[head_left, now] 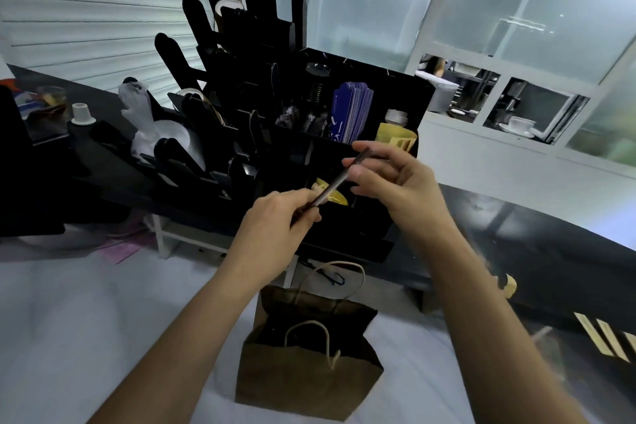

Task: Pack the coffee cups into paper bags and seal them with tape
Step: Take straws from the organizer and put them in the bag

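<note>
Both your hands are on one thin dark stick, above the open bag.

Your left hand [275,213] pinches its lower end, your right hand [385,172] the upper end of the stick [339,179]. The blue cards [351,113] in the black organizer [406,93] have white writing too blurry to read. The paper bag [306,375] stands open on the white counter [86,320] below your hands.

Dim cool light, ceiling glare on glass, wide-angle bending, soft blur
</note>
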### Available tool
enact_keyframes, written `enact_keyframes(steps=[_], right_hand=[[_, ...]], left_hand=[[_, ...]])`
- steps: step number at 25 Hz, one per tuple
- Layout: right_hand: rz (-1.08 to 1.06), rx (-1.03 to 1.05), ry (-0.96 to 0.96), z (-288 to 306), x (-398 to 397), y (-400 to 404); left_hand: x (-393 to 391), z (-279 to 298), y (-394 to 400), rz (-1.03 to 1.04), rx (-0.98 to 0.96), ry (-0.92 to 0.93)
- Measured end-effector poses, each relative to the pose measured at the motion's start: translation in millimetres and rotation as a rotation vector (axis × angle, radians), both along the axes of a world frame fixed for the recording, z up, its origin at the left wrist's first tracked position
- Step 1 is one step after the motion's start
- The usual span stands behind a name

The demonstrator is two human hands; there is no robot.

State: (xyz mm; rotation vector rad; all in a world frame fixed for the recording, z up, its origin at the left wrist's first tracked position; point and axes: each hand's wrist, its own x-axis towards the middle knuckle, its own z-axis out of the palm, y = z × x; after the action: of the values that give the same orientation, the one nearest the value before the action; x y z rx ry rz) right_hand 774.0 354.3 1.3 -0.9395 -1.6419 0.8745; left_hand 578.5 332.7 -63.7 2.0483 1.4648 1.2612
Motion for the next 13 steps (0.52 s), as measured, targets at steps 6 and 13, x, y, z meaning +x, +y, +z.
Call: enact_keyframes(steps=[6,13], right_hand=[[-0.101,0.007,0.029,-50,-6,-34],[-0.181,0.038,0.044,-74,9,-52]], left_hand=[[8,-10,-17,-0.043,-0.035,-0.048],[11,-32,-27,-0.107,-0.036,0.05]])
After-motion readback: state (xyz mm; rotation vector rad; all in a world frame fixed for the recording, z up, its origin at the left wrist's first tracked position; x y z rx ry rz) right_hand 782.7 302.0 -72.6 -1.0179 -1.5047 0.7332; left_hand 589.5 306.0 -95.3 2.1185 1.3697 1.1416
